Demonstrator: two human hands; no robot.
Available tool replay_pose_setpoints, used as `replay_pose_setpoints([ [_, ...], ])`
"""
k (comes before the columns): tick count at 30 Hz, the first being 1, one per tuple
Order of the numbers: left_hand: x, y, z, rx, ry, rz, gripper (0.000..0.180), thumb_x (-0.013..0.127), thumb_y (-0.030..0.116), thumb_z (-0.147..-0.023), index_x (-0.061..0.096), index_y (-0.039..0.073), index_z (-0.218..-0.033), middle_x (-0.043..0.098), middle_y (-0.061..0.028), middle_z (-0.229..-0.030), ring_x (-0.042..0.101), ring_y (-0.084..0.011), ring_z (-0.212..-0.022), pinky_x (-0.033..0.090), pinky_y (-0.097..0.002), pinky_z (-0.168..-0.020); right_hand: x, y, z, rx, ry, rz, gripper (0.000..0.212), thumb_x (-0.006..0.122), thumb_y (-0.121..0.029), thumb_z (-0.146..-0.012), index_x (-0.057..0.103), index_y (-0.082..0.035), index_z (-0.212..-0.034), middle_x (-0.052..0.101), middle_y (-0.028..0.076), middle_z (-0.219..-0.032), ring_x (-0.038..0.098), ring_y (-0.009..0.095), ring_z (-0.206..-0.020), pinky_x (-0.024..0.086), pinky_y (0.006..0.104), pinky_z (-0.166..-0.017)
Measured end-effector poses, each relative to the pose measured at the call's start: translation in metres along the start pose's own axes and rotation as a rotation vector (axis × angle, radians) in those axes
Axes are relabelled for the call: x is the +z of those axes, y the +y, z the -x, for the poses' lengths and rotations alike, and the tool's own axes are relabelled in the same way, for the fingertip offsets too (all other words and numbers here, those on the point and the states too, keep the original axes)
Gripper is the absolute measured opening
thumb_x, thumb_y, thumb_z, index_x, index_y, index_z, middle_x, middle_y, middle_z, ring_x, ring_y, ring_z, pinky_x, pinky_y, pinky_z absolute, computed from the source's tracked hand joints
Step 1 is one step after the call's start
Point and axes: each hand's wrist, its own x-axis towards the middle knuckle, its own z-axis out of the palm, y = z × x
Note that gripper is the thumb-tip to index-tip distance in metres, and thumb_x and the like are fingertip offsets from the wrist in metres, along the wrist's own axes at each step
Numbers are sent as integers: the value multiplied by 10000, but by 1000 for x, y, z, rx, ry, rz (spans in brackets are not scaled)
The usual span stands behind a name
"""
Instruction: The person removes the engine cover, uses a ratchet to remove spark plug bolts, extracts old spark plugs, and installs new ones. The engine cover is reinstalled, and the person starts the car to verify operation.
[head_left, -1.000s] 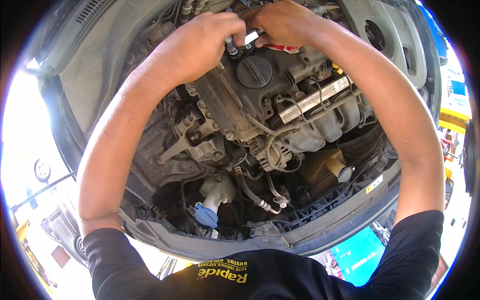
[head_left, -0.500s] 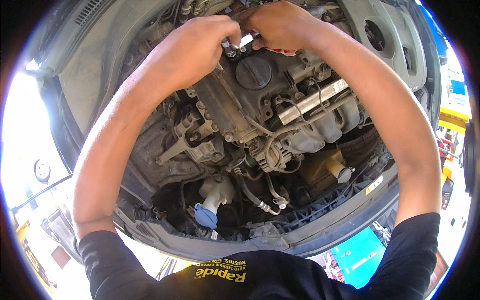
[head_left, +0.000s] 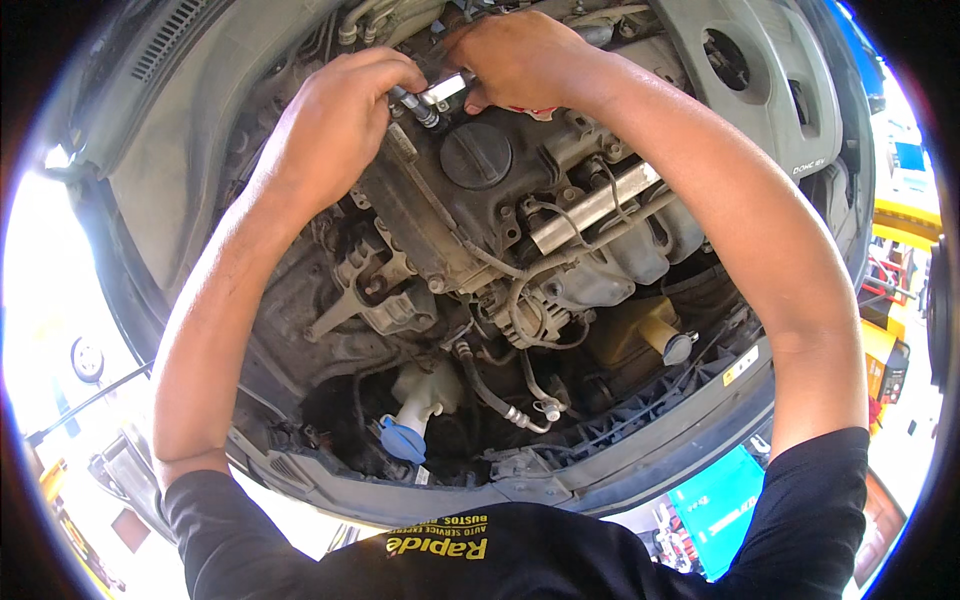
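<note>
Over the far end of the engine, both of my hands are at a shiny ratchet wrench (head_left: 445, 90) with a dark socket piece (head_left: 417, 108) at its left end. My left hand (head_left: 335, 120) is closed around the socket end, thumb and fingers curled inward. My right hand (head_left: 525, 60) grips the other end of the bar, its fingertips partly hidden behind the hand. A bit of red and white material (head_left: 533, 112) shows beneath my right palm. Just nearer than the tool is the black oil filler cap (head_left: 476, 156) on the dark engine cover.
A silver rail (head_left: 590, 208) crosses the engine on the right. Nearer stand a blue-capped washer filler neck (head_left: 404, 438) and a yellowish reservoir (head_left: 640, 335). A grey plastic cover (head_left: 770, 80) lies at the far right. The car's front edge (head_left: 640, 487) curves before my body.
The engine bay has shifted slightly left and down in view. My left hand sits a little farther from the right one, and more of the bar and socket shows between them.
</note>
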Motion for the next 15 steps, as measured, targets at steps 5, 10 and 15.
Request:
replay_pose_setpoints([
  [5, 9, 5, 1, -408, 56, 211, 247, 729, 181, -953, 707, 62, -1168, 755, -123, -1076, 736, -231, -945, 555, -380, -826, 4, 1, 5, -22, 19, 9, 320, 777, -339, -844, 780, -23, -890, 757, 192, -904, 739, 369, -944, 581, 479, -818],
  [10, 7, -2, 0, -432, -45, 272, 259, 741, 163, -953, 714, 67, -1192, 781, -67, -990, 727, -150, -941, 544, -311, -817, 0, 4, 6, -95, 81, 25, 320, 768, -331, -850, 773, -26, -945, 755, 197, -930, 736, 372, -949, 579, 478, -826],
  [15, 17, -9, 9, -381, 21, 618, 260, 682, -10, -961, 683, -1, -1221, 724, -78, -1200, 665, -122, -1098, 514, -283, -1021, -21, 2, 8, 44, -105, -60, 242, 750, -275, -853, 759, -72, -985, 748, 192, -957, 718, 378, -998, 563, 476, -834],
])
